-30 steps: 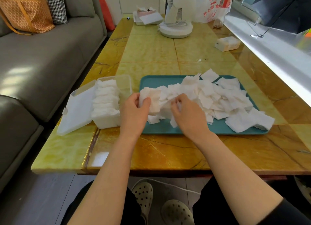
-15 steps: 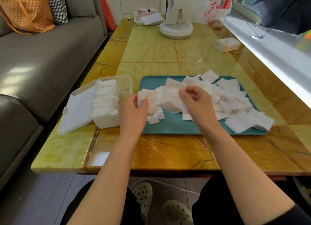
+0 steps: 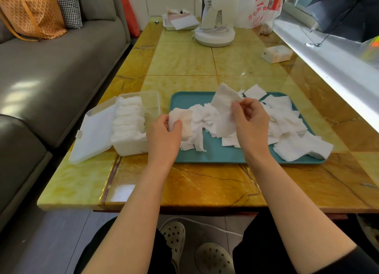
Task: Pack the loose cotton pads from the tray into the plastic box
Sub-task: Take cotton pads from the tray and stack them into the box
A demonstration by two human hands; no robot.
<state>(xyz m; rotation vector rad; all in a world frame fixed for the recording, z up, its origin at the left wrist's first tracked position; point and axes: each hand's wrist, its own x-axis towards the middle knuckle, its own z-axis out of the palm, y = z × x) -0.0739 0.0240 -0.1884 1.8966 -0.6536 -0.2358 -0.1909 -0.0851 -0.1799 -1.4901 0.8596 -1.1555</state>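
The loose cotton pads (image 3: 287, 119) lie in a ragged white heap on the teal tray (image 3: 213, 156), thickest over its middle and right part, and a few overhang its near right corner. Above the middle of the tray the right hand (image 3: 253, 126) has its thumb and curled fingers pinched on a few lifted pads (image 3: 224, 101), which hang over the heap. At the tray's left edge the left hand (image 3: 164, 136) is clamped on a small squared stack of pads (image 3: 183, 124), the thumb pressed on its near face.

Just left of the tray stands the plastic box (image 3: 131, 147). A tight row of pads fills the side of it farther from the tray, and the side nearer the tray shows bare clear plastic. Its lid (image 3: 92, 134) is folded open, away from the tray.

The tray rests on a yellow, marble-patterned table (image 3: 205, 187). Beyond the tray stand a white fan (image 3: 214, 34) and a white plastic bag (image 3: 258, 9) with red print. A small white carton (image 3: 276, 53) sits beyond the tray and to its right. Well left of the tray is a grey sofa (image 3: 61, 68) with an orange bag (image 3: 30, 17) on it.
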